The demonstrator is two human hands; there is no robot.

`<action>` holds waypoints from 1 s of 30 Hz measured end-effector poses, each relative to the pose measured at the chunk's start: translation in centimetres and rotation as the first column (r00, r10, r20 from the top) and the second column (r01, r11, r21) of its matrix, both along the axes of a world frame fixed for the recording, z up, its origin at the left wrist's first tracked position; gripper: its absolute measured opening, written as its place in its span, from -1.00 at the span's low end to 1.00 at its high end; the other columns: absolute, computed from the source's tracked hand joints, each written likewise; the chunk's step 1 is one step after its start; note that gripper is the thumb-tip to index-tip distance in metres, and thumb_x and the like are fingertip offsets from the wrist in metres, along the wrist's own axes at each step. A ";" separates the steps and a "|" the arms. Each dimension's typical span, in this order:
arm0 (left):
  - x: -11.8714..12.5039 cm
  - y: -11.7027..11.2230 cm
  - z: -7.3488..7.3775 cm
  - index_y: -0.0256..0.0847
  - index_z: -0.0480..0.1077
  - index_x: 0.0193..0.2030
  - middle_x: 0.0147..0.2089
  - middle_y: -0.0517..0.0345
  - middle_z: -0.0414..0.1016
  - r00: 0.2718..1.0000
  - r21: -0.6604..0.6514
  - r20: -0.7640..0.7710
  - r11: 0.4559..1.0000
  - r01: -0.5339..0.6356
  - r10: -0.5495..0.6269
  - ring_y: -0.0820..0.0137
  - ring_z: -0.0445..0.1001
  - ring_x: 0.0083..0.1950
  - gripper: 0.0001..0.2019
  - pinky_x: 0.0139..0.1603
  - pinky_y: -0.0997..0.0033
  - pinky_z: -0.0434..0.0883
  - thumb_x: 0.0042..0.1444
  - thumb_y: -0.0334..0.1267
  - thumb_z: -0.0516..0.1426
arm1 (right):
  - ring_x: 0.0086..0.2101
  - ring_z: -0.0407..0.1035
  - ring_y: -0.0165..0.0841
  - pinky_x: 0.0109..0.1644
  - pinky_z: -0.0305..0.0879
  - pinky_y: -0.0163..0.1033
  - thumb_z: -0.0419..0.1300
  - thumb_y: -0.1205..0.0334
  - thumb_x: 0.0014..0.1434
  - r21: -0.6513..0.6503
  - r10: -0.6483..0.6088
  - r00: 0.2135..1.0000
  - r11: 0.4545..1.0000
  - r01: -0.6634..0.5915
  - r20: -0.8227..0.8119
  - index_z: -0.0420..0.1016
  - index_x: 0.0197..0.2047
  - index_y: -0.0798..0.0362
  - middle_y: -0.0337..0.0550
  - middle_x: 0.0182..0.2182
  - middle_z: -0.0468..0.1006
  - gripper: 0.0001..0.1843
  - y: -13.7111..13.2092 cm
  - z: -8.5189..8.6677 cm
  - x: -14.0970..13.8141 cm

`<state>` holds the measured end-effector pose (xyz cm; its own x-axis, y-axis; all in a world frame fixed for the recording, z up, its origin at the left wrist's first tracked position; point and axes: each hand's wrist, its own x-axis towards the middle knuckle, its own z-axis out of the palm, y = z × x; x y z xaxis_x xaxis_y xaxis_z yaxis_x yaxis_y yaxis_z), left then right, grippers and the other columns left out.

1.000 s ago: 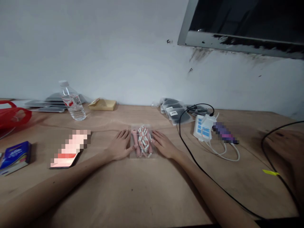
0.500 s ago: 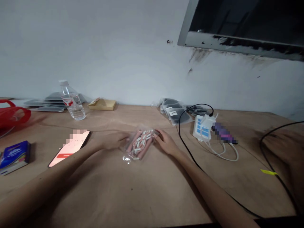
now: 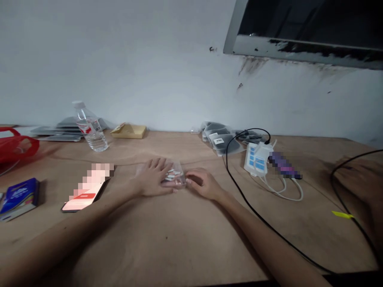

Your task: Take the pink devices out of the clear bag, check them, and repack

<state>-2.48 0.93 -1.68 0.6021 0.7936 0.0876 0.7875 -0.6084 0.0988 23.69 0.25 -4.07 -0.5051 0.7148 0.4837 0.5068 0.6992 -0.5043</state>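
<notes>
A clear plastic bag (image 3: 174, 177) of small white and pink pieces lies on the wooden table (image 3: 179, 239), mostly under my hands. My left hand (image 3: 154, 178) rests flat on top of the bag with its fingers stretched out. My right hand (image 3: 202, 183) is curled at the bag's right end, thumb and fingers pinching the edge of the plastic. Only a small patch of the bag's contents shows between the two hands.
A phone (image 3: 83, 194) lies left of my left hand, a blue booklet (image 3: 18, 198) further left, a red bag (image 3: 16, 146) beyond it. A water bottle (image 3: 89, 127) and a tan box (image 3: 129, 131) stand at the back. A white charger (image 3: 256, 159) and black cable (image 3: 239, 191) lie right.
The bag, lying lengthwise between my hands a second ago, was turned and tilted, and now lies sideways. My left hand moved on top of it; my right hand closed on its right end.
</notes>
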 end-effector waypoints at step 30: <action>-0.4 0.7 0.9 -0.20 0.21 0.35 0.35 -0.25 0.29 0.967 0.052 0.035 0.967 0.249 -0.251 -0.12 0.22 0.39 -0.18 0.34 -0.08 0.15 0.09 0.29 0.19 | 0.11 0.38 -0.11 0.20 0.35 0.11 0.26 0.33 0.28 0.199 -0.075 0.989 0.979 0.049 0.128 0.67 -0.03 -0.11 -0.02 0.13 0.50 -0.75 0.7 -1.6 -0.3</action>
